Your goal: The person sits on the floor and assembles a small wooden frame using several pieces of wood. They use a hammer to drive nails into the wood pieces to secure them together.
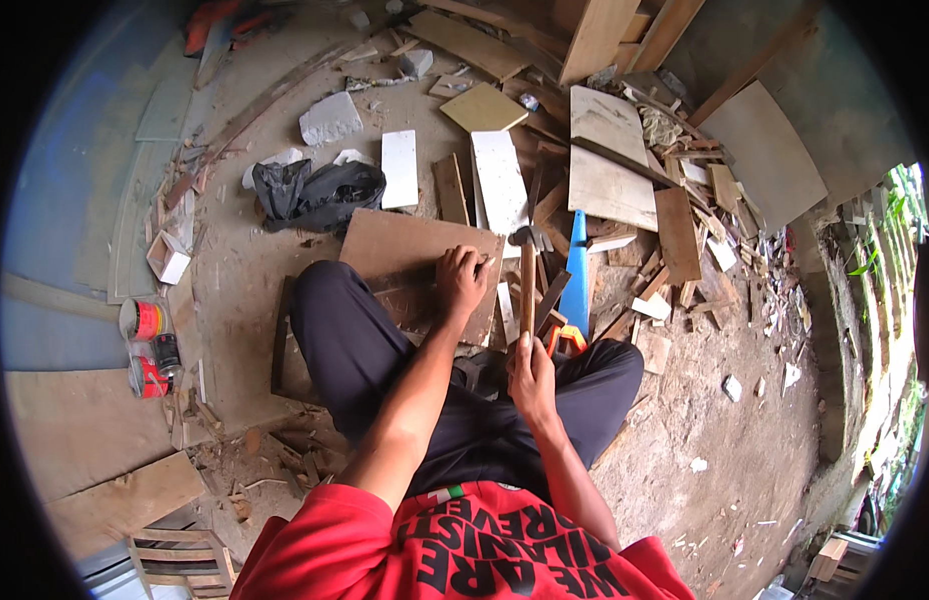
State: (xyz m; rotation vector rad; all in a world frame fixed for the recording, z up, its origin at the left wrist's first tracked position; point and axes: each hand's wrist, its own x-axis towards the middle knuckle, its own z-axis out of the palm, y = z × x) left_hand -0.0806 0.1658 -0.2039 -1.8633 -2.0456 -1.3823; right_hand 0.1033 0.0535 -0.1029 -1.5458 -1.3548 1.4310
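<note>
Red shirt and dark trousers fill the lower foreground, and from there the right hand (533, 372) closes around the wooden handle of a hammer (526, 282), whose metal head points away over the scrap wood. Further out, the left hand (461, 277) presses curled fingers on a brown board (405, 262) resting across the knee. Two small cans (145, 345) stand on the floor at left, contents not visible.

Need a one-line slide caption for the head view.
Seated person's right hand grips a wooden-handled hammer while the left hand presses on a brown board amid scrap wood.
</note>
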